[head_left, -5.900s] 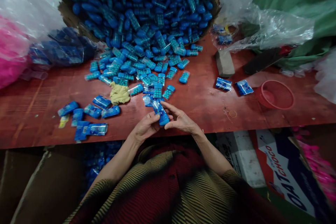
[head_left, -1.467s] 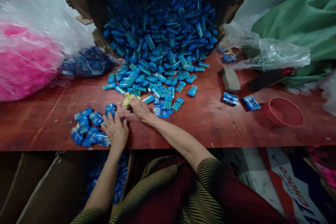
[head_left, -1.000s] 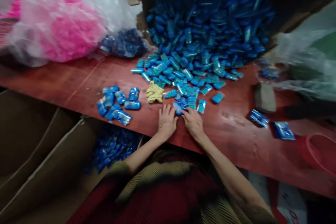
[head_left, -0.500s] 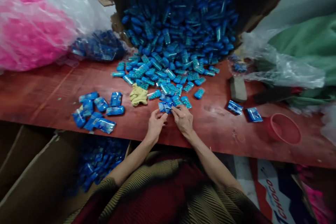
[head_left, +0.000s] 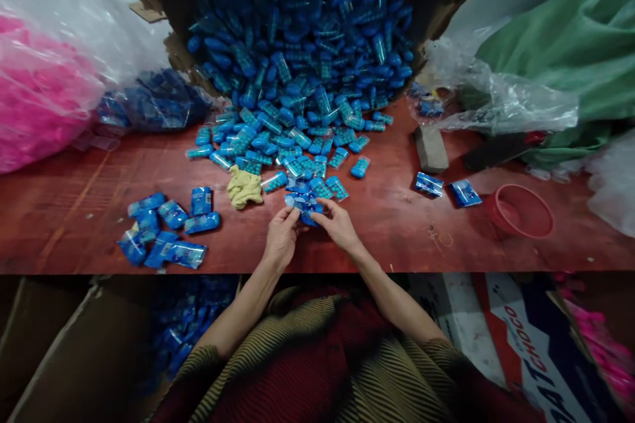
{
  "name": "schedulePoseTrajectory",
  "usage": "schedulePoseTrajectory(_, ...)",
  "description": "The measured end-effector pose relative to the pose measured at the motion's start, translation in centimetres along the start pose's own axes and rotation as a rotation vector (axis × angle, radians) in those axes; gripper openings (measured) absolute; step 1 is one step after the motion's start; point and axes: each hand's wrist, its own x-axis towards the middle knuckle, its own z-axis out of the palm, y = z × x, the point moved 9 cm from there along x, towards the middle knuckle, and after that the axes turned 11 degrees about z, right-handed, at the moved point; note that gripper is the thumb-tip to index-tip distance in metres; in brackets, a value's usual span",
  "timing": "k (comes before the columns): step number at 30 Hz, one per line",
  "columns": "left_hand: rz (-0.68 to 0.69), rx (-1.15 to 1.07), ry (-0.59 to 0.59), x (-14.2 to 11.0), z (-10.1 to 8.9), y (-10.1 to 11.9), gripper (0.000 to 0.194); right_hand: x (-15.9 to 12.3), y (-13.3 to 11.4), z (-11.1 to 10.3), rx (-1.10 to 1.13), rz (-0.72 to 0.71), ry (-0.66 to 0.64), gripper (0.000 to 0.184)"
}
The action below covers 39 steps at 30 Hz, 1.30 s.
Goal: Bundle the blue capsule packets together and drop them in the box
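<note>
Wrapper of flat blue printed plastic [head_left: 307,207] spans between left hand [head_left: 282,236] and right hand [head_left: 343,230], both pinched nearly closed on it.

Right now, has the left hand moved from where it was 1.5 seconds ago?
Yes. Judged against the red basket, the left hand has shifted right, from beside the blue packets to the blue wrappers.
</note>
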Motion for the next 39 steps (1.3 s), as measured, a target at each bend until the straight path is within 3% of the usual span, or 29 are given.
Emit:
schedulePoseTrajectory(3,0.015,-0.012,-0.035,0.0,0.3,0.3,0.038,0.6,1.3,0.8,0.272,0.132,-0.080,0.024)
schedulePoseTrajectory(6,-0.008,0.025,-0.050,-0.3,0.4,-0.3,0.041,0.6,1.5,1.2,0.332,0.143,-0.028,0.027)
schedulePoseTrajectory(12,0.101,0.076,0.098,-0.4,-1.0,0.0,0.034,0.5,1.7,2.9,0.211,0.105,0.018,0.026)
schedulePoseTrajectory(19,-0.016,0.035,0.018,-0.2,-0.8,-0.1,0.029,0.5,1.7,2.9,0.147,0.077,-0.008,0.027)
schedulePoseTrajectory(24,0.010,0.016,0.084,-0.2,-0.4,-0.2,0.028,0.5,1.5,2.5,0.124,0.067,0.008,0.029)
schedulePoseTrajectory(28,-0.089,-0.020,0.112,-0.2,0.1,-1.2,0.018,0.6,1.3,2.3,0.152,0.064,0.022,0.036)
schedulePoseTrajectory(34,-0.195,0.035,-0.056,-0.2,0.1,-0.7,0.015,0.7,-0.1,1.5,0.048,-0.014,-0.017,0.037)
schedulePoseTrajectory(37,-0.176,0.037,-0.042,-0.1,-0.6,-0.3,0.013,0.3,-1.6,1.6,-0.074,-0.080,-0.121,0.041)
schedulePoseTrajectory(39,-0.217,0.013,0.006,-0.2,-1.1,-0.7,0.011,0.3,-2.9,1.0,-0.195,-0.140,-0.110,0.040)
